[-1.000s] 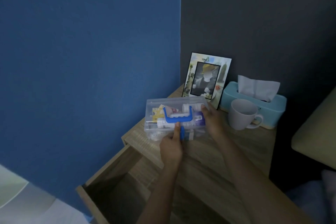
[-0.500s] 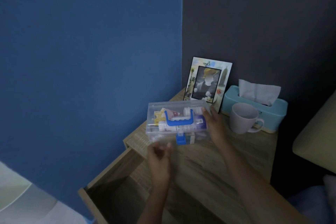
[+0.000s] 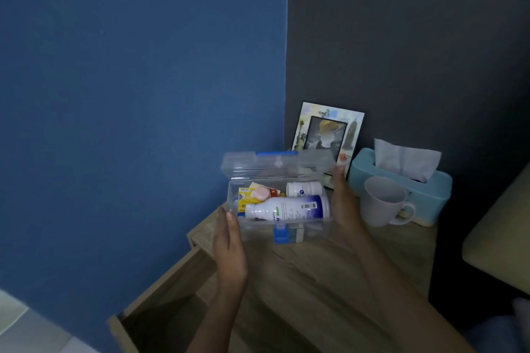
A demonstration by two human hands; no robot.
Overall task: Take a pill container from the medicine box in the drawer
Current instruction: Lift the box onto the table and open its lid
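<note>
Medicine box [image 3: 279,210] sits mid-frame on the nightstand top [image 3: 329,272], lid [image 3: 275,165] hinged up behind it. Inside: large bottle [image 3: 286,208] lying on its side at front, small pill container [image 3: 304,188] behind it. Left hand [image 3: 229,243] at box's left end, right hand [image 3: 345,209] at its right end. Picture frame [image 3: 328,135] behind, mug [image 3: 385,202] right, tissue box [image 3: 401,183] behind mug. Open drawer [image 3: 160,309] lower left.
</note>
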